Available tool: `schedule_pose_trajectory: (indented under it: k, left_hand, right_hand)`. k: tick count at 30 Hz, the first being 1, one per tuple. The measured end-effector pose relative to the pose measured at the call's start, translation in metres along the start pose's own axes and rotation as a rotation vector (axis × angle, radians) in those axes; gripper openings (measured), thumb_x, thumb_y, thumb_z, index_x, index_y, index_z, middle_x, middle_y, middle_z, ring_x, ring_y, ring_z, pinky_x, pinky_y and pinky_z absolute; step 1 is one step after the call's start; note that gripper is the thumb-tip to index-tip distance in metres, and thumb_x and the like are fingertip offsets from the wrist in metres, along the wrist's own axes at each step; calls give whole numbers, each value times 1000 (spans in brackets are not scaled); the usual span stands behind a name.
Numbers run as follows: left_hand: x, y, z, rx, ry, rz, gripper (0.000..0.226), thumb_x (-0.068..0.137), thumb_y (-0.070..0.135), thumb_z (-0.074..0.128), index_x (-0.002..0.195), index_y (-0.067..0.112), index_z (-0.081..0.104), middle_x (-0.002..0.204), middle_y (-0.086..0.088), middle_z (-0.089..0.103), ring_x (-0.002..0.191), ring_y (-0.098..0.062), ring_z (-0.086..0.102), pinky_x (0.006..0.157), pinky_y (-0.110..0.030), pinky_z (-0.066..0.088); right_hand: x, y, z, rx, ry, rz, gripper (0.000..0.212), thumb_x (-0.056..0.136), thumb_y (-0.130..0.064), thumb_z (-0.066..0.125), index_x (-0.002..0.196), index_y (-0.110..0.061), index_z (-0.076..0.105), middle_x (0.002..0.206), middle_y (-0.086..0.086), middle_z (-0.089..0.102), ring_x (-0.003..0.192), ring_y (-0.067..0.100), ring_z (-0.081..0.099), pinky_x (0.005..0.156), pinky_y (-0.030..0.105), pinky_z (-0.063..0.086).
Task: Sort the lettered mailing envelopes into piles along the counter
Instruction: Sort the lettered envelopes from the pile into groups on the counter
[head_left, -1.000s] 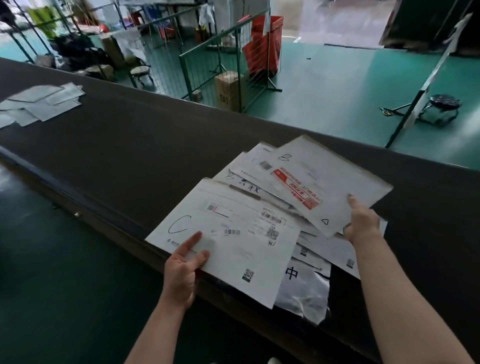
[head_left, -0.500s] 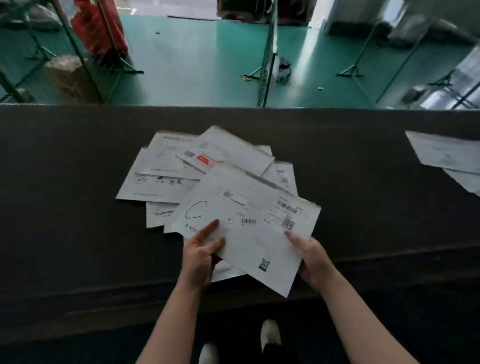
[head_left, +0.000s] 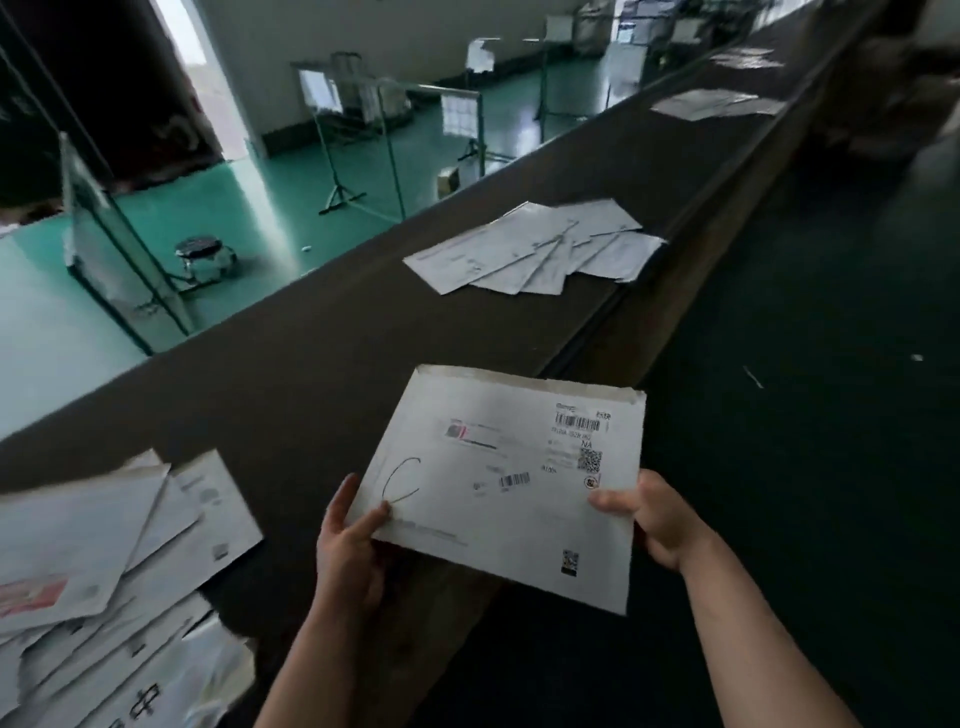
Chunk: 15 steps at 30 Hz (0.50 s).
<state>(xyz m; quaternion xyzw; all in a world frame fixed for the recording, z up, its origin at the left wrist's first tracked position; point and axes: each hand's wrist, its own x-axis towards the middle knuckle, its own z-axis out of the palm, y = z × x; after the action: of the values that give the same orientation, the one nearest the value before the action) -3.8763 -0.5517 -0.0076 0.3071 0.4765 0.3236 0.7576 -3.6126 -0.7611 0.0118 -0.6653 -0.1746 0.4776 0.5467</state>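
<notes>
At the left end of the long dark counter, against its near edge, lies a loose heap of white paper mailing envelopes, overlapping so that no count can be made; one carries a red label, another black printed characters.

To the right of that heap, 1 white rectangular mailing envelope with a hand-drawn black letter C is held up over the counter's near edge, partly past it, touching no pile. The left hand pinches its lower left corner, thumb on the printed face just below the C, fingers curled behind the paper. The right hand pinches its right edge near the lower corner, thumb on top beside a small round mark, fingers underneath. The envelope spans the gap between the 2 hands, face up, with 2 barcodes and 2 square codes showing.

Farther right along the counter, well apart from the held envelope, sits a fanned pile of white envelopes reaching the near edge. Beyond it, 2 more pale piles lie blurred toward the far right end.
</notes>
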Motion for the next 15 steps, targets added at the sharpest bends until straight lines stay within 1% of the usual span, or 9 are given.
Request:
schedule_pose_trajectory:
  k: [2, 4, 5, 6, 8, 10, 12, 14, 15]
  left_hand:
    - [6, -24, 60, 166, -45, 15, 63, 85, 2, 74, 139, 29, 57, 129, -3, 61, 111, -37, 66, 96, -61, 53]
    - [8, -42, 114, 368, -154, -48, 64, 70, 22, 88, 129, 23, 66, 120, -12, 71, 106, -40, 69, 95, -61, 54]
    - [7, -49, 137, 461, -220, -107, 63, 65, 27, 89, 124, 18, 68, 114, -16, 74, 103, -41, 70, 95, -61, 54]
    - [5, -53, 157, 521, -288, -160, 56, 69, 24, 86, 121, 14, 68, 111, -20, 74, 101, -42, 70, 96, -62, 54]
    - [12, -66, 193, 584, -380, -207, 37, 87, 8, 71, 123, 8, 63, 115, -25, 71, 102, -45, 68, 99, -63, 51]
    - [26, -77, 222, 639, -376, -160, 29, 95, 2, 64, 123, 8, 61, 119, -25, 69, 108, -48, 66, 100, -64, 49]
    - [43, -87, 248, 672, -321, -96, 23, 97, 3, 63, 117, 15, 62, 119, -19, 69, 110, -45, 66, 100, -63, 51]
    - [59, -95, 269, 634, -247, -73, 23, 98, 5, 62, 115, 20, 62, 119, -17, 69, 106, -38, 68, 99, -59, 53]
    - [74, -99, 286, 591, -216, -59, 23, 99, 4, 61, 117, 18, 61, 117, -16, 69, 103, -35, 69, 98, -58, 54]
  right_hand:
    - [-12, -1, -78, 18, 53, 5, 37, 93, 0, 62, 128, -11, 64, 121, 13, 74, 113, 34, 70, 100, 58, 52]
    - [-18, -1, -143, 68, 142, 11, 36, 92, 1, 62, 127, -11, 64, 118, 14, 75, 109, 36, 71, 99, 60, 52]
    - [-19, -1, -166, 91, 197, 13, 35, 92, 1, 62, 125, -10, 65, 115, 14, 75, 106, 37, 72, 97, 61, 53]
    - [-17, 0, -185, 113, 264, 9, 33, 92, 0, 63, 124, -10, 66, 113, 14, 76, 104, 39, 72, 96, 63, 53]
    - [-8, 3, -214, 138, 381, 5, 29, 92, -4, 66, 120, -11, 69, 108, 13, 77, 100, 41, 72, 95, 63, 54]
    - [4, 2, -230, 159, 440, -2, 21, 94, -11, 67, 114, -14, 70, 106, 14, 77, 98, 41, 71, 91, 59, 56]
    - [19, -3, -243, 196, 484, -6, 16, 97, -18, 64, 112, -16, 69, 106, 17, 73, 97, 40, 69, 81, 51, 58]
    - [35, -8, -252, 261, 449, -27, 20, 98, -14, 60, 117, -15, 67, 106, 17, 74, 96, 37, 70, 72, 44, 58]
    - [54, -14, -262, 282, 414, -27, 22, 98, -10, 59, 120, -13, 66, 105, 16, 75, 92, 34, 72, 69, 41, 58]
